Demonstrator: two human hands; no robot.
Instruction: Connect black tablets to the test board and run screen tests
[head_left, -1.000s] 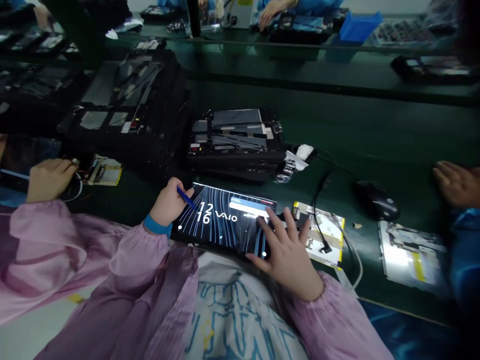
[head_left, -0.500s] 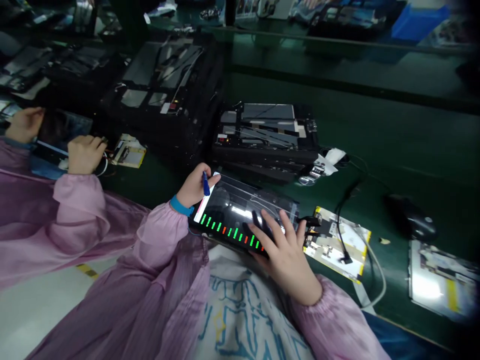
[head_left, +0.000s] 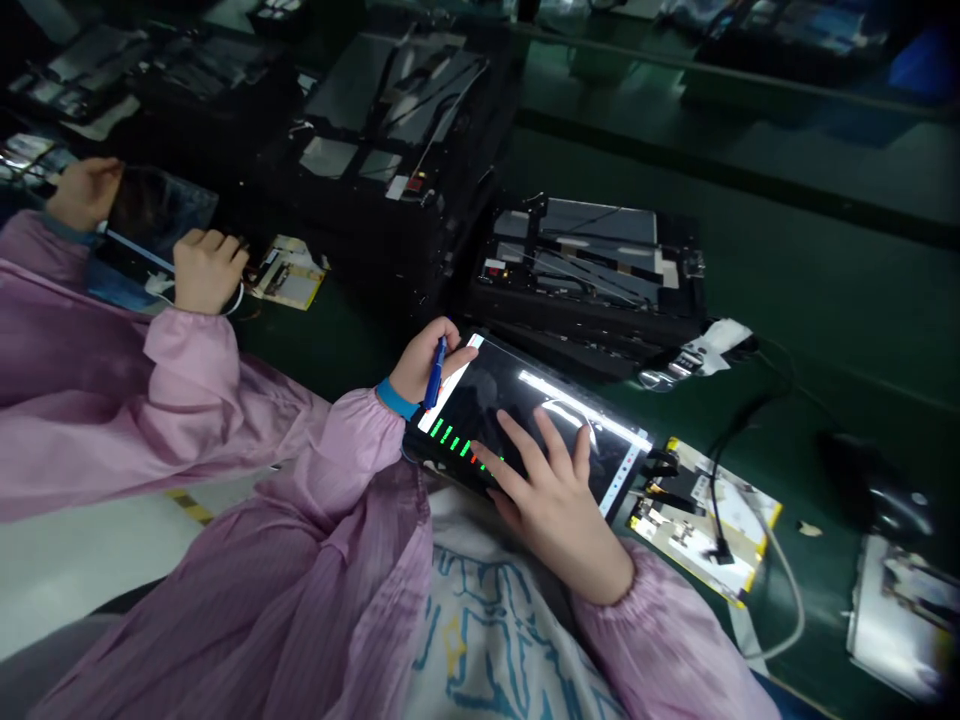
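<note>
A tablet-like touchscreen lies tilted in front of me, its dark screen showing a row of green and red marks near the lower left edge. My left hand is closed around a blue pen, with its thumb at the screen's upper left corner. Over the lower middle of the screen, my right hand has its fingers spread and nothing in them. Whether its fingertips touch the glass I cannot tell. Black connectors join the screen's right side to a yellow-edged battery and board assembly.
Behind the screen is a low stack of black device housings, with a taller stack left of it. A black mouse-like object and a silver panel lie right. At left, a co-worker's hands hold another screen.
My right hand has shifted left across the screen, uncovering a strip of icons at its right end. A white bar and curved line now show on the display. The camera view has shifted.
</note>
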